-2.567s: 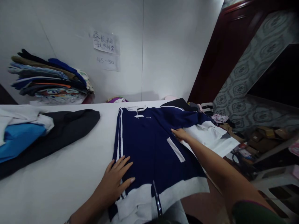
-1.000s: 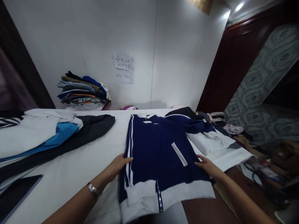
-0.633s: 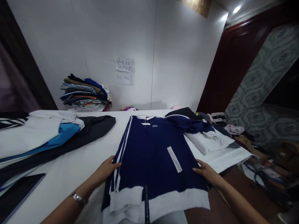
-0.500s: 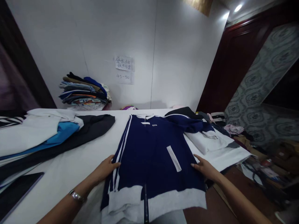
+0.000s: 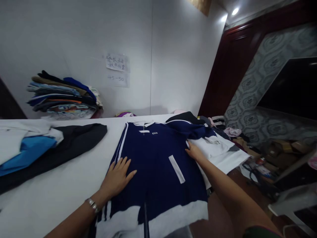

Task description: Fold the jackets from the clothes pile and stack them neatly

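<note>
While the jacket lies lengthwise 12-to-6 on the desk, the left hand has fingers spread on it; sleeve is at 12 o'clock from the nearer right hand, can't tell if pinching.

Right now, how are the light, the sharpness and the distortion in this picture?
Head view: dim overall, with a bright ceiling light and glare high on the wall; head view: the paper sign has soft handwriting; head view: the red door leans, probably wide-angle distortion; head view: the navy jacket is dark, its folds faint, but the left hand shows clearly.
</note>
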Demonstrator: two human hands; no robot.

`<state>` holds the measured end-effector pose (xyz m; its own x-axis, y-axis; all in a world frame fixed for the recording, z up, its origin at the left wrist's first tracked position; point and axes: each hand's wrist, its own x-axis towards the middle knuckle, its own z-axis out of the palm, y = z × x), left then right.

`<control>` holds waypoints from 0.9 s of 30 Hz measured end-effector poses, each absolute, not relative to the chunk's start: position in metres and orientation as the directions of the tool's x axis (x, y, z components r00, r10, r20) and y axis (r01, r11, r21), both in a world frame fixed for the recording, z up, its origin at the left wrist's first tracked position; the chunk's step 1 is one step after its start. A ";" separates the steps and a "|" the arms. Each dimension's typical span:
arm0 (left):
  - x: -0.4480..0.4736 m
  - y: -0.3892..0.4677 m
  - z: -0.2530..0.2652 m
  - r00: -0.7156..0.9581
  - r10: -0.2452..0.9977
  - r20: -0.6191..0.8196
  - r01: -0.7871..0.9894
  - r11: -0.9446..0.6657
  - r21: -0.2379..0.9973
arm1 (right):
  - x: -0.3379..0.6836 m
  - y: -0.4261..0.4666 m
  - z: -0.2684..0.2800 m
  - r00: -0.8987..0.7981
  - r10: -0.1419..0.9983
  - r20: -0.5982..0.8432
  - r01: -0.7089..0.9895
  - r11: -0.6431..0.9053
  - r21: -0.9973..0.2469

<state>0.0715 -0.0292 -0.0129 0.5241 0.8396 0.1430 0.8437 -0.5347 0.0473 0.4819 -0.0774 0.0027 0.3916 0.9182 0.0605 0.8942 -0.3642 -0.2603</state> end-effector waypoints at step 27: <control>0.068 -0.033 -0.027 0.520 0.836 0.177 0.838 -0.539 0.082 | 0.450 0.007 -0.021 0.281 0.960 0.003 0.951 -0.279 -0.132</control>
